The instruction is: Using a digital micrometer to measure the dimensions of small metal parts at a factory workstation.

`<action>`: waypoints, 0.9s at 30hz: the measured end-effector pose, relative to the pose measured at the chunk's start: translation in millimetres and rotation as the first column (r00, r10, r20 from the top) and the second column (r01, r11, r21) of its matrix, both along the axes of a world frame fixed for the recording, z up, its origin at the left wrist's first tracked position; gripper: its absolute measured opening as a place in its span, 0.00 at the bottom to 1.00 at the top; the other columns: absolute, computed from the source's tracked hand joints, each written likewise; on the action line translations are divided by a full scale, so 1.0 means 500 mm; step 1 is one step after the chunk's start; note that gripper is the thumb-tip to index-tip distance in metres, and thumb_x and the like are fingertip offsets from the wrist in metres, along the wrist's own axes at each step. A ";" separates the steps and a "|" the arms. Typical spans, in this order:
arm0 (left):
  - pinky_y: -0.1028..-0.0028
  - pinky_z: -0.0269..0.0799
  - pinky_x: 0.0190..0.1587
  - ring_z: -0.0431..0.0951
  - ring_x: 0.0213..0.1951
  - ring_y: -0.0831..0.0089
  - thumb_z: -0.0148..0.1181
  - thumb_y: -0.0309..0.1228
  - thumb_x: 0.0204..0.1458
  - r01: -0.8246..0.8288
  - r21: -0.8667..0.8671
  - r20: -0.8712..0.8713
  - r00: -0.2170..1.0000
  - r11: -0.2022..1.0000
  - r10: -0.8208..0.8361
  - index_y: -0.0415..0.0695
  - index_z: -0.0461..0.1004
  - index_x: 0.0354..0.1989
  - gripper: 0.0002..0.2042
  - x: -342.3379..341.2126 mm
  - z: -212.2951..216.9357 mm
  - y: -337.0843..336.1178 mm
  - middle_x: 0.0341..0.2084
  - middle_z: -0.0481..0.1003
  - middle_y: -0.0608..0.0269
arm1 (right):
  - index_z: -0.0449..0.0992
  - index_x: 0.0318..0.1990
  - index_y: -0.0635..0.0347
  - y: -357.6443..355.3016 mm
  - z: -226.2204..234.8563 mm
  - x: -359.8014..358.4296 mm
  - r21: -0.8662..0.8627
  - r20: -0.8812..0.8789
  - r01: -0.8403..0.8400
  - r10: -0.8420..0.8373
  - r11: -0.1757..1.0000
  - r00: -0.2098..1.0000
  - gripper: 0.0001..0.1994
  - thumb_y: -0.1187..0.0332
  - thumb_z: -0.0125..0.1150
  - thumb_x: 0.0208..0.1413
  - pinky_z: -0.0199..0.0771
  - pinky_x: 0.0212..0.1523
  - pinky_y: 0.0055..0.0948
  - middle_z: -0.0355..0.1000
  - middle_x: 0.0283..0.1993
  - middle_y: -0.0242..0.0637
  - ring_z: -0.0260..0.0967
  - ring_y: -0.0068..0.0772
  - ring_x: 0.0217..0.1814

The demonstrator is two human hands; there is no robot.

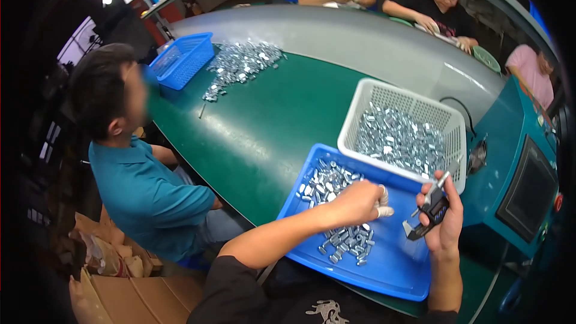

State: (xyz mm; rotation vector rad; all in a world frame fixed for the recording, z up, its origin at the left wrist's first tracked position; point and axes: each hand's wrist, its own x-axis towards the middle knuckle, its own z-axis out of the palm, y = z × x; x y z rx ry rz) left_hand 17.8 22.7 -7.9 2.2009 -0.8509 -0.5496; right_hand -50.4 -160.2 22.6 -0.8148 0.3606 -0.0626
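Observation:
My left hand, with white finger cots on the fingertips, hovers over a blue tray and pinches a small metal part I can barely make out. Several small shiny metal parts lie scattered in that tray. My right hand holds a black digital caliper upright at the tray's right edge, close to the left fingertips. Just behind the tray stands a white mesh basket filled with several more metal parts.
A person in a teal shirt sits at the left beside the green table. A blue basket and a heap of metal parts lie far left. A teal machine with a screen stands right. Other people sit at the far side.

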 end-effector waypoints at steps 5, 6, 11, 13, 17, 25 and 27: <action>0.76 0.72 0.32 0.77 0.29 0.77 0.63 0.32 0.49 -0.152 -0.418 -0.452 0.890 0.895 -0.060 0.37 0.78 0.32 0.09 0.009 0.019 0.001 0.25 0.78 0.63 | 0.63 0.52 0.56 0.001 0.018 0.015 0.007 0.009 -0.021 0.021 1.000 1.000 0.17 0.56 0.42 0.63 0.60 0.13 0.16 0.69 0.34 0.39 0.70 0.27 0.30; 0.78 0.72 0.33 0.77 0.29 0.77 0.62 0.31 0.50 -0.219 -0.453 -0.545 0.835 0.864 -0.074 0.37 0.78 0.33 0.08 0.008 0.029 0.001 0.25 0.78 0.63 | 0.63 0.52 0.56 -0.001 0.012 0.019 0.037 0.021 -0.040 0.039 0.999 0.999 0.17 0.56 0.43 0.63 0.61 0.14 0.17 0.70 0.34 0.40 0.70 0.27 0.31; 0.71 0.76 0.41 0.78 0.38 0.70 0.55 0.29 0.55 -0.382 -0.480 -0.703 0.706 0.790 -0.086 0.36 0.71 0.47 0.13 -0.025 0.011 -0.024 0.38 0.76 0.56 | 0.62 0.52 0.57 -0.019 -0.009 0.019 0.052 0.096 -0.026 0.021 0.998 0.995 0.19 0.54 0.41 0.63 0.64 0.15 0.19 0.72 0.34 0.43 0.72 0.30 0.31; 0.71 0.76 0.41 0.78 0.38 0.70 0.54 0.29 0.56 -0.376 -0.490 -0.715 0.690 0.786 -0.116 0.36 0.71 0.47 0.13 -0.033 0.008 -0.035 0.38 0.76 0.56 | 0.62 0.52 0.58 -0.027 -0.008 0.012 0.055 0.102 0.000 -0.006 0.999 0.995 0.19 0.54 0.41 0.63 0.64 0.15 0.19 0.72 0.34 0.43 0.72 0.30 0.31; 0.71 0.77 0.42 0.78 0.37 0.69 0.56 0.28 0.55 -0.444 -0.485 -0.759 0.641 0.753 -0.111 0.35 0.71 0.47 0.14 -0.041 0.009 -0.031 0.38 0.76 0.54 | 0.61 0.54 0.60 -0.025 -0.009 0.011 0.059 0.093 0.005 -0.011 0.998 0.996 0.20 0.55 0.40 0.63 0.64 0.15 0.20 0.71 0.34 0.43 0.72 0.30 0.30; 0.68 0.77 0.43 0.78 0.40 0.67 0.56 0.27 0.54 -0.483 -0.512 -0.750 0.654 0.711 -0.096 0.34 0.69 0.49 0.15 -0.050 0.010 -0.028 0.40 0.75 0.52 | 0.60 0.55 0.60 -0.022 -0.006 0.017 0.041 0.105 0.007 -0.011 0.999 0.994 0.23 0.51 0.38 0.64 0.64 0.14 0.19 0.71 0.34 0.43 0.71 0.28 0.30; 0.68 0.77 0.43 0.78 0.41 0.67 0.56 0.27 0.54 -0.480 -0.508 -0.749 0.656 0.715 -0.093 0.34 0.69 0.49 0.15 -0.051 0.011 -0.027 0.40 0.75 0.52 | 0.61 0.52 0.60 -0.020 -0.007 0.017 0.042 0.112 0.009 -0.013 0.999 0.994 0.22 0.50 0.38 0.64 0.64 0.14 0.19 0.71 0.33 0.42 0.71 0.28 0.30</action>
